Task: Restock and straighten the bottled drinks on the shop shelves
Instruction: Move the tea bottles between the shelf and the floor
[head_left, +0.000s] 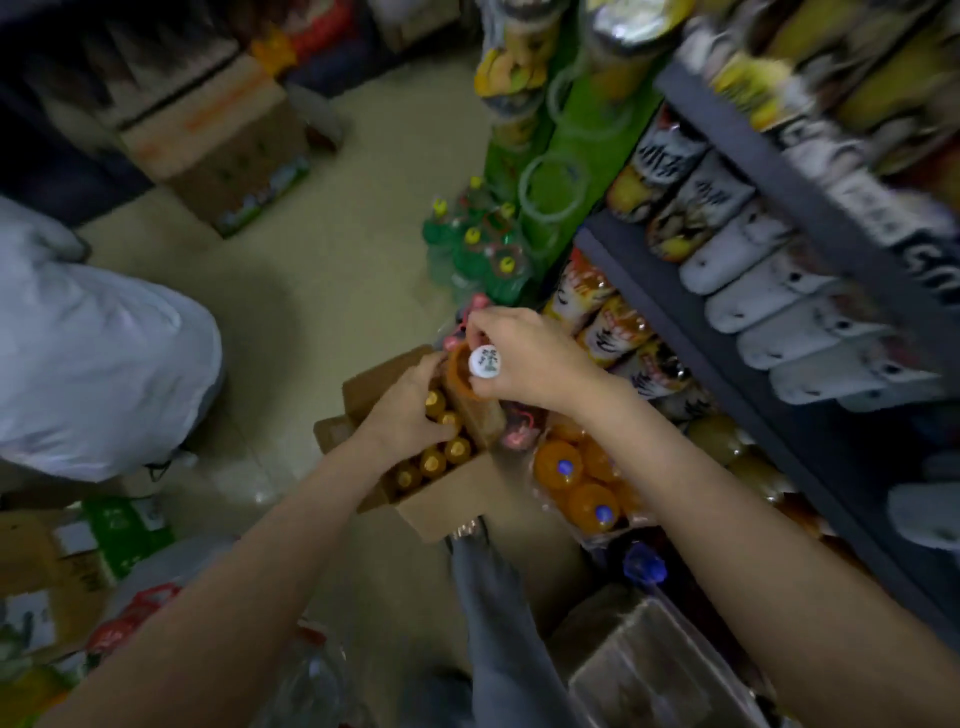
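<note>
Head view: right hand (524, 358) grips an orange bottle (460, 375) by its white cap (484, 361) — above the open carton (441, 499) on the floor. Left hand (410, 410) curled round gold-capped bottles (434, 462) inside — shelves (727, 322) right.

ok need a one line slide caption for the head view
Right hand lifts a white-capped orange bottle from the open carton while the left hand grips another, beside the drinks shelves.
</note>
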